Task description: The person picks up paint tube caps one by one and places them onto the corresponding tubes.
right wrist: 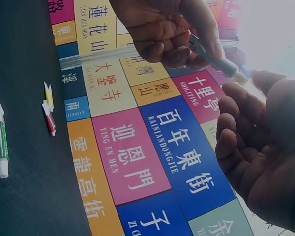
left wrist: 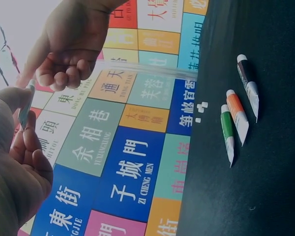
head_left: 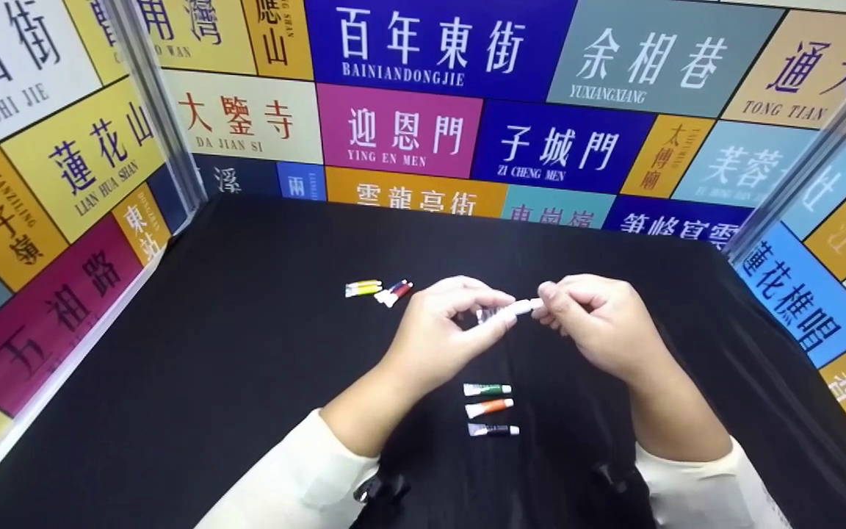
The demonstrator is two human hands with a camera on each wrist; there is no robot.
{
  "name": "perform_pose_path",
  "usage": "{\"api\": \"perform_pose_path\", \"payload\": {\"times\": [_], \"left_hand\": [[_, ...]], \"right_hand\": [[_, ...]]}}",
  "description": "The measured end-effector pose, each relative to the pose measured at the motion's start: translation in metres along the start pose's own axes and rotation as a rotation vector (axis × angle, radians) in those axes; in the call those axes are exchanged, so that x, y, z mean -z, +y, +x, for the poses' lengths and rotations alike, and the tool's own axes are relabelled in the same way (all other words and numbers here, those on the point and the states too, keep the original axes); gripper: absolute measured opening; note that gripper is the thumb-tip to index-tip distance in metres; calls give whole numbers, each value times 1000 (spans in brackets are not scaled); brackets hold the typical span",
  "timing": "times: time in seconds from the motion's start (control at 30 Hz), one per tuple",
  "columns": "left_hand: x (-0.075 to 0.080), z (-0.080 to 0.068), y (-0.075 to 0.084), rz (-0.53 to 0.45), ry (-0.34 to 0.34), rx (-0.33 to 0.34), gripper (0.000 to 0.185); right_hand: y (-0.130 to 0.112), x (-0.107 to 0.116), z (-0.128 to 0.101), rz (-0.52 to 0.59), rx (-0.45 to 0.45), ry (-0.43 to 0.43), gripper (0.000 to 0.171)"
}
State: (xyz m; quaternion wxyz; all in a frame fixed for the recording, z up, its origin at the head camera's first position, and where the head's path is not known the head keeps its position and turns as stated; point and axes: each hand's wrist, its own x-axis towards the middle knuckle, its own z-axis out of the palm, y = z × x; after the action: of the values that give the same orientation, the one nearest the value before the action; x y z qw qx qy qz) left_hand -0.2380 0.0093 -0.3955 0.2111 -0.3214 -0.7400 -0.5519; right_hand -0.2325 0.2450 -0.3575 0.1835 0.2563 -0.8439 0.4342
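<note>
Above the black table my two hands meet on one small paint tube (head_left: 517,308) with a silvery body and a white cap. My left hand (head_left: 495,317) grips the body. My right hand (head_left: 548,303) pinches the cap end. The left wrist view shows the tube (left wrist: 24,112) held in the left hand's fingers (left wrist: 19,147), with the right hand (left wrist: 64,54) above it. In the right wrist view the tube (right wrist: 217,60) runs from the left hand (right wrist: 167,34) to the right hand's fingertips (right wrist: 265,81).
Three tubes lie in a row near me: green (head_left: 487,389), orange (head_left: 489,408) and a dark one (head_left: 493,430). Farther left lie a yellow tube (head_left: 363,288) and a red tube (head_left: 396,292). Colourful sign panels (head_left: 401,125) wall the table on three sides.
</note>
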Motion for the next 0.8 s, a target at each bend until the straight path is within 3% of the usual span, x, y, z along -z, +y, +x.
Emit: {"api": "perform_pose_path", "payload": {"times": [0.23, 0.4, 0.53, 0.8], "left_hand": [[1, 1, -1, -3, 11, 27, 18], [2, 1, -2, 1, 18, 38, 18], [2, 1, -3, 0, 23, 46, 17], [1, 0, -5, -2, 22, 52, 17]], "right_hand": [[1, 0, 0, 100, -38, 8, 15], [3, 0, -1, 239, 87, -53, 34], [3, -2, -1, 167, 133, -55, 28], [2, -4, 0, -21, 36, -44, 14]]}}
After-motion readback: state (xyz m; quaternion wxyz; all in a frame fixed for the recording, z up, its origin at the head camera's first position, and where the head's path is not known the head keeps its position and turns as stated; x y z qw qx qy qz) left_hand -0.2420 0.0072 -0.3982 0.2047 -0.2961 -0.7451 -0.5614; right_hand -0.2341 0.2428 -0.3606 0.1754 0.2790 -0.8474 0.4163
